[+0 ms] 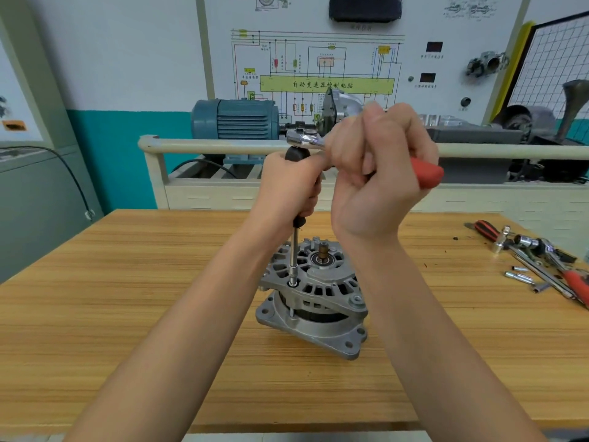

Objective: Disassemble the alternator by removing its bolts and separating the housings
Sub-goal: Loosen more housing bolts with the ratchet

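The wall diagram board (318,59) has a yellow-green box (326,84) reading "自动变速器控制电脑".

Wood-grain counter (127,282), light brown w/ darker front edge. Alternator (314,298) stands approx. center, flange down. At far right edge: loose tools, incl. red-handled ratchet (570,269), sockets (519,275), extension bar (538,272), black/red-handled tool (486,229).

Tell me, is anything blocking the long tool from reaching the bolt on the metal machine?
Nothing visible does. The driver shaft runs straight down from the left hand, and its socket tip already sits on the bolt on the alternator.
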{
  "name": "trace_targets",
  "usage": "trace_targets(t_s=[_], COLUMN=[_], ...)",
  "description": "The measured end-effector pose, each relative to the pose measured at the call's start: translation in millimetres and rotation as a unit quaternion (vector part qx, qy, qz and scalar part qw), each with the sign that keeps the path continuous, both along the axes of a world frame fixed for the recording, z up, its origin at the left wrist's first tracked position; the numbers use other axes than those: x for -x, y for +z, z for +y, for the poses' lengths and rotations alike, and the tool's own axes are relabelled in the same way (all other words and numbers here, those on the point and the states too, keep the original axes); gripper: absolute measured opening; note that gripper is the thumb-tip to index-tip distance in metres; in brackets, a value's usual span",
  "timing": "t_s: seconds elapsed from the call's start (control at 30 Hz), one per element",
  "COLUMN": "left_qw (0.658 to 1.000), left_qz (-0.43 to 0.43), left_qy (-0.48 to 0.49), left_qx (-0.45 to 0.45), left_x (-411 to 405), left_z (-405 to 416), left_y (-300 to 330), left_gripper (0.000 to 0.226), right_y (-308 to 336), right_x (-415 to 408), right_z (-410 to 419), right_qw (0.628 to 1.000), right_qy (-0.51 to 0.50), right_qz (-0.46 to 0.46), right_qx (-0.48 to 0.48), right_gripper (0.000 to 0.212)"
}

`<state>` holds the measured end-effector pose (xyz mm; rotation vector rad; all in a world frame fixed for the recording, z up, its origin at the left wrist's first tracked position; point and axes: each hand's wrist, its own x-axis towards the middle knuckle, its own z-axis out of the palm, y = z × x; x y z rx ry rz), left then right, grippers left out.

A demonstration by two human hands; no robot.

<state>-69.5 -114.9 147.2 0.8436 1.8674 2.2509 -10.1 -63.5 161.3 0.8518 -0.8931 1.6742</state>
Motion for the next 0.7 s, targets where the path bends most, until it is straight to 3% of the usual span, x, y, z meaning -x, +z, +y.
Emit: trace_targets(t_s=[0.17, 0.3, 0.37, 0.53, 0.63, 0.7], left_qw=[0.979, 0.962, 0.958, 0.993, 0.999, 0.999], left_qz=[0.017, -0.004, -0.024, -0.019, -0.03, -0.019], left_qy=[-0.198, -0.273, -0.286, -0.118, -0.016, 0.022], left_qx=[0.05, 0.025, 0.021, 0.016, -0.006, -0.017], left_x=[15.1, 15.3, 14.1, 10.3, 4.2, 1.2], left_z=[-19.1, -15.8, -13.6, -6.2, 0.9, 3.4], left_y=[7.8, 5.6, 4.2, 2.0, 0.6, 0.0], left_gripper=[0.033, 0.032, 0.037, 0.053, 0.044, 0.039], right_y=[11.2, 15.5, 15.9, 11.3, 4.2, -0.3], right_x=[4.9, 17.6, 21.1, 11.5, 5.5, 3.9], right_z=[30.9, 47.8, 48.4, 35.8, 15.7, 1.5], right_qw=[0.97, 0.898, 0.885, 0.945, 0.989, 1.0], right_qy=[0.215, 0.363, 0.381, 0.278, 0.139, 0.019], right_qz=[-0.086, -0.137, -0.133, -0.098, -0.03, -0.004], right_qx=[0.072, 0.206, 0.232, 0.144, 0.031, -0.005], right_gripper=[0.048, 0.042, 0.041, 0.047, 0.047, 0.042])
